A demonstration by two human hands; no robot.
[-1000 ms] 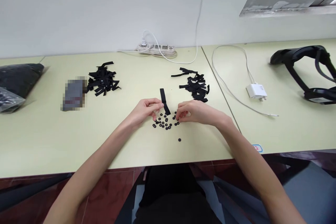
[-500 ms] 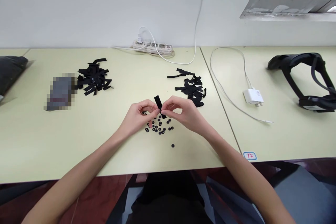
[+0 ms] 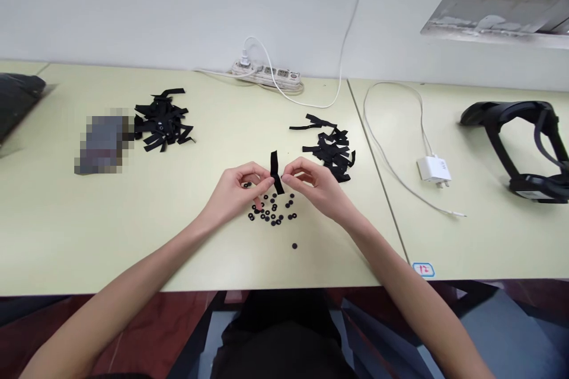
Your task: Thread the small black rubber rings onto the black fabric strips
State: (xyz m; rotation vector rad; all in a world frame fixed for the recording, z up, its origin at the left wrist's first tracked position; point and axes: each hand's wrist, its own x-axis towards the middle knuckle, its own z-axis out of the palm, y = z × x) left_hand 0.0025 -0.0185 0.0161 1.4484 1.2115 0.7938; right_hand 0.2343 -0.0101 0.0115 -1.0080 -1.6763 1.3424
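Observation:
My left hand (image 3: 242, 189) pinches a short black fabric strip (image 3: 274, 163) near its middle, holding it above the table. Just right of the strip is my right hand (image 3: 313, 186), thumb and forefinger pressed together. A small dark bit shows at those fingertips, too small to name, and a narrow gap seems to part it from the strip. Beneath both hands lie several small black discs (image 3: 274, 223), some with pale centres; the left hand hides a few of them. One lone disc (image 3: 294, 246) lies closer to the front edge.
Black strips form a left pile (image 3: 160, 121) and a right pile (image 3: 333, 151). Behind are a power strip (image 3: 267, 75) and white cable. To the right lie a charger (image 3: 434, 170) and a black headset (image 3: 515, 148). A blurred-out item (image 3: 102, 145) and dark bag (image 3: 18, 100) are left.
My right fingertips have moved slightly away from the strip, which they were touching. The strip now stands more upright in my left hand. The whole view has shifted and tilted a little.

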